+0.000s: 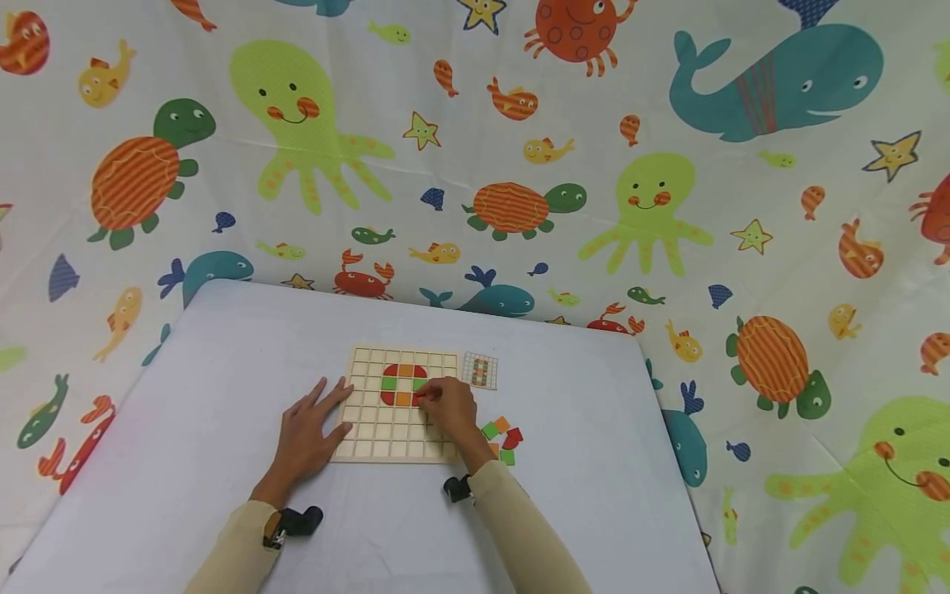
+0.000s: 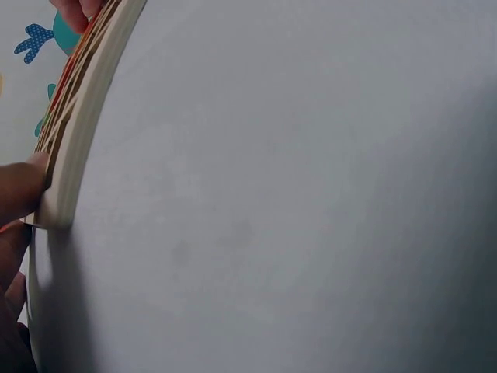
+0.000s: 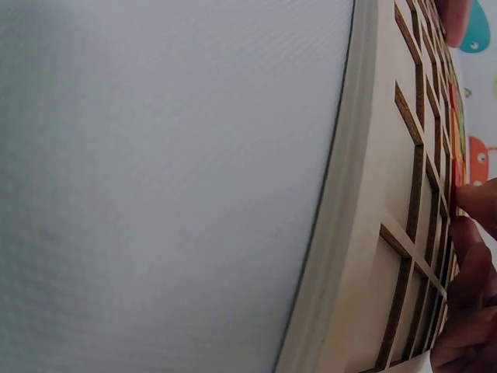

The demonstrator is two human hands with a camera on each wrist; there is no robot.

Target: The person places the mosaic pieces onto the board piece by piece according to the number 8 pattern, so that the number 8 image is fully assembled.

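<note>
A wooden grid board lies on the white table with a ring of red, orange and green tiles set in its squares. Near the ring's lower right corner, my right hand pinches a red tile between thumb and fingertips, down at the board's surface. My left hand rests spread at the board's left side, its fingertips touching the edge. In the right wrist view the fingers meet the red tile low over the grid. The left wrist view has the left thumb against the board's rim.
A small pattern card with a coloured grid lies at the board's upper right. Several loose red, green and orange tiles lie right of the board, partly behind the right wrist. Behind the table hangs a sea-animal curtain.
</note>
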